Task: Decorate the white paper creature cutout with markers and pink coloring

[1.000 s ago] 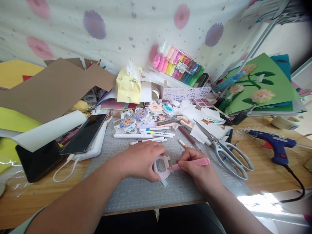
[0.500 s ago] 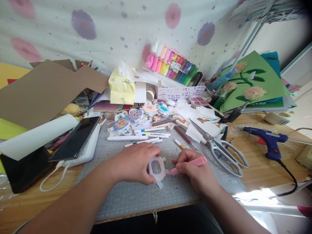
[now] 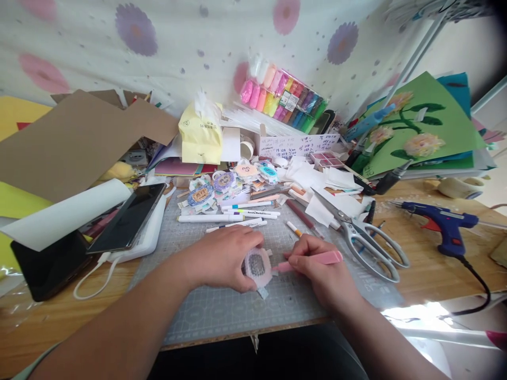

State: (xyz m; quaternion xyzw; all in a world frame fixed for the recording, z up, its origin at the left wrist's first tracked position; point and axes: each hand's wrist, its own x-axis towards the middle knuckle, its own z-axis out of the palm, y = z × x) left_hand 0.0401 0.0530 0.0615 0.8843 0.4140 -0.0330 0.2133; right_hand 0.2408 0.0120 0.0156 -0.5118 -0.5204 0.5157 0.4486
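Between the thumb and fingers of my left hand point(image 3: 224, 258) is a small pinkish-white paper craft piece point(image 3: 259, 265), rounded, with a dark grey patterned centre and little tabs sticking out from its rim. The hand is closed on its left side, just above the grey cutting mat point(image 3: 214, 314). My right hand point(image 3: 317, 272) grips a pink pen point(image 3: 328, 257), which lies nearly level. Its tip is at the right edge of the piece; whether it touches cannot be made out. Several similar decorated pieces, among them a blue one point(image 3: 200, 195), lie in a pile behind.
White markers point(image 3: 209, 217) lie across the mat beyond my left hand. Large scissors point(image 3: 348, 227) and a blue glue gun point(image 3: 439, 219) are on the right. A phone point(image 3: 129, 219) rests on a white power bank at left. Paper scraps point(image 3: 309, 177) crowd the back.
The view has shifted slightly, so everything sits a little further right. Both hands keep their grips, and the pink pen lies a little flatter at the piece's edge.
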